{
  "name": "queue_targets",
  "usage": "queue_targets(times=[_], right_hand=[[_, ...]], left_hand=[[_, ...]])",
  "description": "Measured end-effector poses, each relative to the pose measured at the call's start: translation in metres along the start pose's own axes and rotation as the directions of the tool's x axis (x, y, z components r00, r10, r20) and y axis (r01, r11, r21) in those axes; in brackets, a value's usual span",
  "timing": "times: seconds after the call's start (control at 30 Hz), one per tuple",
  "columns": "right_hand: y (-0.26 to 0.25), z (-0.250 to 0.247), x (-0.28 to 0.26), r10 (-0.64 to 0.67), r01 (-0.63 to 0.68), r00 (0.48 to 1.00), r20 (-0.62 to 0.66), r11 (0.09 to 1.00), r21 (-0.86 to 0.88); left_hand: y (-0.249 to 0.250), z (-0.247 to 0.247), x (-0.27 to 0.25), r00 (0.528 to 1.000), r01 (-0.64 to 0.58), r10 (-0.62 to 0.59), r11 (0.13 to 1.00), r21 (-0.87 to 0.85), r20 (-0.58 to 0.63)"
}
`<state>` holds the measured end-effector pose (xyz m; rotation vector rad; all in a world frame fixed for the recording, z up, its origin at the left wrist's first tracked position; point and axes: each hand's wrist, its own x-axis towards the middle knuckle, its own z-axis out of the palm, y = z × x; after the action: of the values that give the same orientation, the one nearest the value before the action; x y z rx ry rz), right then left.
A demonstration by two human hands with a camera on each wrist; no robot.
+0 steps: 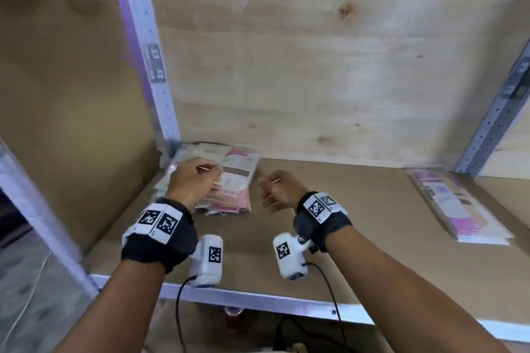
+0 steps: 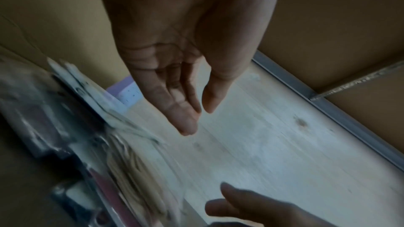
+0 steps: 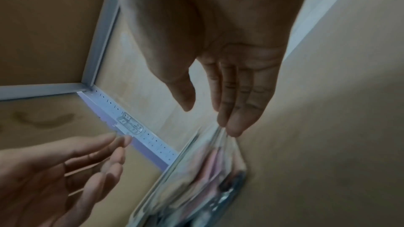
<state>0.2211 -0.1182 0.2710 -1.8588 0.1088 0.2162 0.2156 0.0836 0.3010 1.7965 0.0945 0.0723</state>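
A stack of clear-wrapped packets (image 1: 232,178) with pink and beige printing lies in the back left corner of a brown shelf board (image 1: 358,223). My left hand (image 1: 200,180) hovers over the stack with its fingers relaxed and holds nothing; the left wrist view shows the left hand (image 2: 196,116) open beside the blurred stack (image 2: 122,161). My right hand (image 1: 272,189) is just right of the stack, apart from the left. In the right wrist view the right hand (image 3: 210,118) has straight fingers with their tips at the stack's (image 3: 196,179) plastic edge; whether they touch it is unclear.
A second pile of pink and white packets (image 1: 459,209) lies at the shelf's right end. Perforated metal uprights (image 1: 155,66) (image 1: 493,117) frame a plywood back wall (image 1: 315,66). A cardboard panel closes the left side. A metal rail (image 1: 258,298) runs along the front edge.
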Motion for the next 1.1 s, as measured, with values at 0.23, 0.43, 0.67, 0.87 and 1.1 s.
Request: queue_targets(times=[0.23,0.43,0.67,0.87,1.1], right_hand=[[-0.007,0.049,0.038,0.004,-0.006,1.000,-0.017,0.996,-0.088],[0.007,0.020,0.015,0.081,-0.081,0.996,0.024,0.997,-0.015],[0.016,-0.056,-0.064,-0.146,0.154,0.985,-0.090,0.984,0.090],[0.037,-0.100,-0.111,-0.456,0.379,0.887,-0.076,0.812,-0.444],[0.064,-0.124,-0.119,-0.346,0.291,0.938,0.030,0.735,-0.613]], left_hand=[[-0.003,-0.028,-0.003,1.000,0.010,-0.010,0.999,0.037,-0.003],[-0.006,-0.018,-0.010,0.998,0.056,-0.056,0.998,-0.017,0.008],[-0.003,0.034,-0.034,0.953,0.185,-0.125,0.961,-0.205,0.277],[0.012,0.084,-0.044,0.855,0.354,-0.104,0.833,-0.425,0.508],[-0.003,0.123,-0.048,0.863,0.345,-0.096,0.830,-0.439,0.496]])
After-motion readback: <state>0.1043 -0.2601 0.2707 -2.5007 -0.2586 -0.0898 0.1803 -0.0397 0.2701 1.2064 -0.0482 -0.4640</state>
